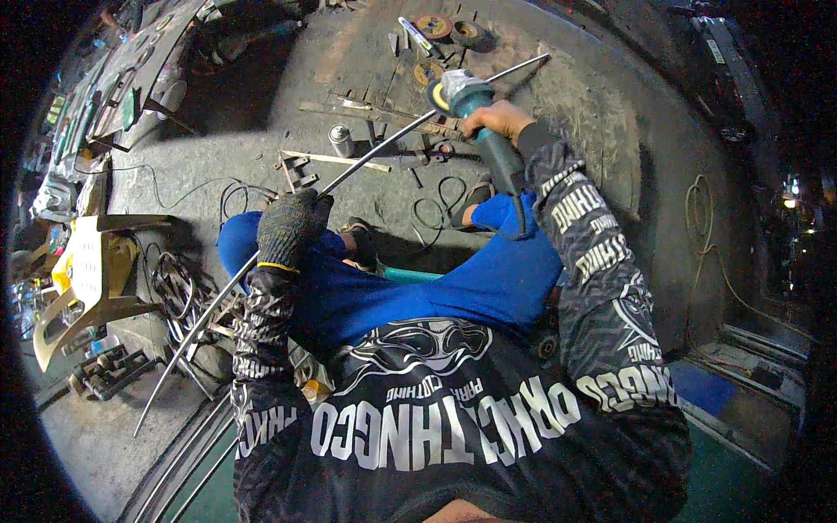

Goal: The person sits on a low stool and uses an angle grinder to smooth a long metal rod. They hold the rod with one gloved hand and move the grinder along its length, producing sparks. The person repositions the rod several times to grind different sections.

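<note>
A long thin metal rod slants across the view from the lower left to the upper right. My left hand, in a dark knitted glove with a yellow-edged cuff, is wrapped round the rod above my left knee. My bare right hand grips a teal and black angle grinder out over the floor. The grinder's yellowish disc lies against or very near the rod; exact contact cannot be made out. Beyond the grinder, the rod's far end continues over the floor.
A spray can, a pale wooden strip and metal scraps lie ahead on the concrete. Several used discs are farther off. Black cable loops between my feet. A yellow plastic chair and tangled cables are at left.
</note>
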A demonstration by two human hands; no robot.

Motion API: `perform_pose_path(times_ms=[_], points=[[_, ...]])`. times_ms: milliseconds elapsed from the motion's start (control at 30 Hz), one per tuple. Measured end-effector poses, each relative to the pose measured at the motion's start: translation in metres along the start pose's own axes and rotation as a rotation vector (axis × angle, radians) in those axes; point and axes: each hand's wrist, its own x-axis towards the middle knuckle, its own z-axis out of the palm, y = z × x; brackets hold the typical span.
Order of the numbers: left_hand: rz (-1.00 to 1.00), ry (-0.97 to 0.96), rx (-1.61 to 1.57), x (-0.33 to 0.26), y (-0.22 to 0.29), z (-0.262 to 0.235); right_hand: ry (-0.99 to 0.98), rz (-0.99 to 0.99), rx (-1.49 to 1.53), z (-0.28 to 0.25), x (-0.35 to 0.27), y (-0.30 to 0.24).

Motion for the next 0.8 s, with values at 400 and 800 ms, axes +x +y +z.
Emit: perform_pose_path(times_ms=[400, 800], points=[[-0.052, -0.039, 0.032, 0.000, 0.007, -0.013, 0.092, 0.049, -0.212, 0.076, -0.042, -0.084], [-0.038, -0.037, 0.032, 0.004, 0.008, -0.012, -0.009, -0.057, -0.310, 0.107, -0.058, -0.112]])
